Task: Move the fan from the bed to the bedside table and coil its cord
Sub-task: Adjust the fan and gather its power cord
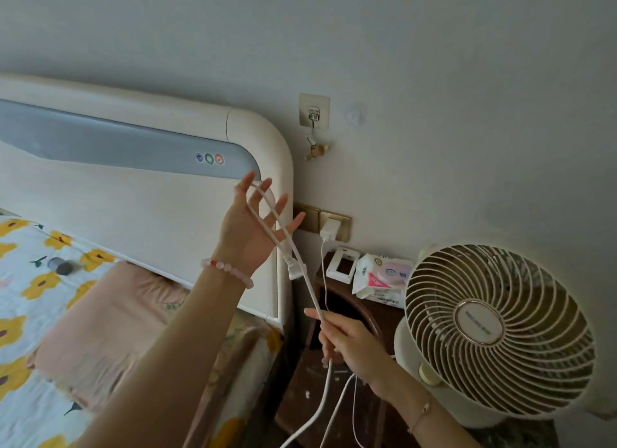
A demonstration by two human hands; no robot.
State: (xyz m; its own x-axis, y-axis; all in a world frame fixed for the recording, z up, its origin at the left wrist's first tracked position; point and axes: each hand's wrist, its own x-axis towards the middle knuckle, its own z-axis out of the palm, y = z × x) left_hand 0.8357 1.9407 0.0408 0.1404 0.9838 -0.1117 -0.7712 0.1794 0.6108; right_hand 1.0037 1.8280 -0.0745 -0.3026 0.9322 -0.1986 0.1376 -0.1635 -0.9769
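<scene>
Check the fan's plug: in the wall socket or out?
Out. The plug hangs on the cord below the left hand, apart from the wall socket.

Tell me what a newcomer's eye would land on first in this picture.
The cream fan stands at the right on the dark bedside table, its grille facing the camera. In the middle, the white cord is looped over the spread fingers of the raised left hand, its plug dangling, while the right hand grips it lower down.

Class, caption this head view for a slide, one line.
With the fan on the table, the left hand carries a loop of cord on straight fingers; the right hand grips it lower.
</scene>
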